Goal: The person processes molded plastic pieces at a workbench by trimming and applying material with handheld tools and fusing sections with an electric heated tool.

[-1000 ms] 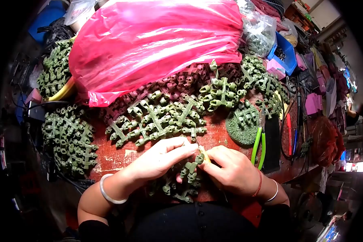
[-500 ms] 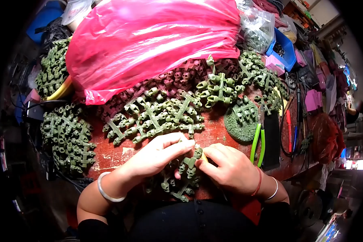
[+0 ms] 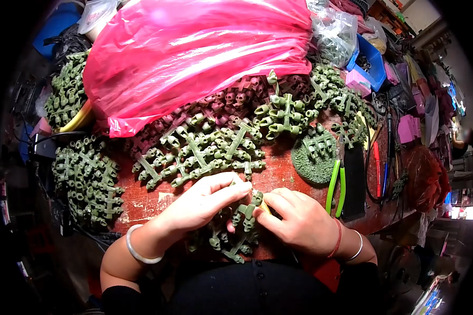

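Near the front edge of the bench, my left hand (image 3: 215,198) is closed around a green cluster of small skull-shaped pieces (image 3: 248,223) joined by bars. The cluster hangs below my fingers, and its upper part is partly covered by them. My right hand (image 3: 299,216) is closed against the cluster's right side, thumb and fingers pinched together. A thin yellow thing (image 3: 265,207) shows between those fingers, mostly hidden; its kind I cannot make out. Just beyond my hands lies a pile of similar green skull clusters (image 3: 197,152).
A pink plastic bag (image 3: 199,52) covers dark red skull clusters (image 3: 236,97) at the back. More green clusters (image 3: 86,181) lie at the left. To the right are a round green textured pad (image 3: 312,170), green-handled pliers (image 3: 336,190), a red pen-like tool (image 3: 377,168) and a blue bin (image 3: 370,63).
The view has shifted very slightly. Both hands stay at the cluster in almost the same pose.
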### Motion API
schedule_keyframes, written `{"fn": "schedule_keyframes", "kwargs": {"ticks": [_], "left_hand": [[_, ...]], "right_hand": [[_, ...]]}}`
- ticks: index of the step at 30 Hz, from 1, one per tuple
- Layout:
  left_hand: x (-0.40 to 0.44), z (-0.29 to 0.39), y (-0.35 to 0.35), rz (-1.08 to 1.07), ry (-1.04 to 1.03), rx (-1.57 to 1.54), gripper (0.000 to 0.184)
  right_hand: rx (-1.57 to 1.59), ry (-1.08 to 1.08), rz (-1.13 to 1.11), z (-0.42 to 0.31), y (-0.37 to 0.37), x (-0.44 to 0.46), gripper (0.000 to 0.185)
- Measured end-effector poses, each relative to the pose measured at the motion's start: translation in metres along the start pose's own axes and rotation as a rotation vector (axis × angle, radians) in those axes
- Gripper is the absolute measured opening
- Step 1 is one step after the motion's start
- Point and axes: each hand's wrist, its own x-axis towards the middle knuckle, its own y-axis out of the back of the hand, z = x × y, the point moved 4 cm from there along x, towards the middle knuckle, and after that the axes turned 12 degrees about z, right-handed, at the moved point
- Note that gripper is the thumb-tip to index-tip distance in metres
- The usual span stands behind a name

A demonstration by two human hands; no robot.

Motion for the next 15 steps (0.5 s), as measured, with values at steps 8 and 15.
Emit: {"fn": "schedule_keyframes", "kwargs": {"ticks": [8, 15], "left_hand": [[0.0005, 0.0003, 0.0005, -0.004, -0.02, 0.009, 0.028], [0.0011, 0.0, 0.0011, -0.012, -0.017, 0.003, 0.028]], "right_hand": [[0.004, -0.011, -0.024, -0.0001, 0.0004, -0.0002, 0.016], [-0.03, 0.03, 0.032, -0.0008, -0.0005, -0.0007, 0.024]]}}
